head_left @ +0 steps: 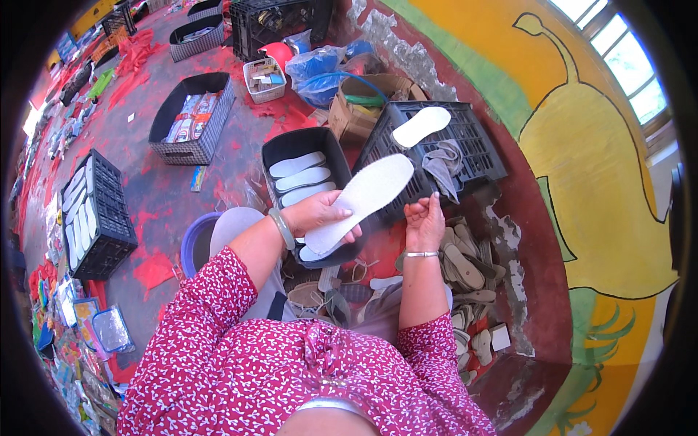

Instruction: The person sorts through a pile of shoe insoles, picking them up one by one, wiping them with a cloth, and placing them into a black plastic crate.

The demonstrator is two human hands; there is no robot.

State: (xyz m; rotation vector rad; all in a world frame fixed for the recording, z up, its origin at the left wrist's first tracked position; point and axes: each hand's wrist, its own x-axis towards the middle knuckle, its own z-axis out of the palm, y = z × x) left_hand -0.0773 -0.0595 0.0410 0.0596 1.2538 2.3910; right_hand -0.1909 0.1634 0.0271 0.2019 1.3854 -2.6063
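My left hand [313, 212] is closed around the lower end of a pale, fuzzy-surfaced insole [367, 192], its thumb lying on top. The insole tilts up toward the right. Apart from it, my right hand [424, 224] is raised with its fingers partly bent and a gap between them; nothing shows in it. Just beyond that hand stands a black plastic crate [480, 138]. On it lie another white insole [422, 126] and a crumpled grey cloth [443, 163]. Below my left hand, a black-lined bin [270, 150] holds several white insoles [302, 177].
Shoes and soles [465, 269] are heaped by the wall at right. A cardboard box [349, 116] and a small white basket [263, 93] stand farther off. At left are a crate of insoles [116, 232] and a checked bin [193, 150]. A purple basin [190, 243] sits beside my left arm.
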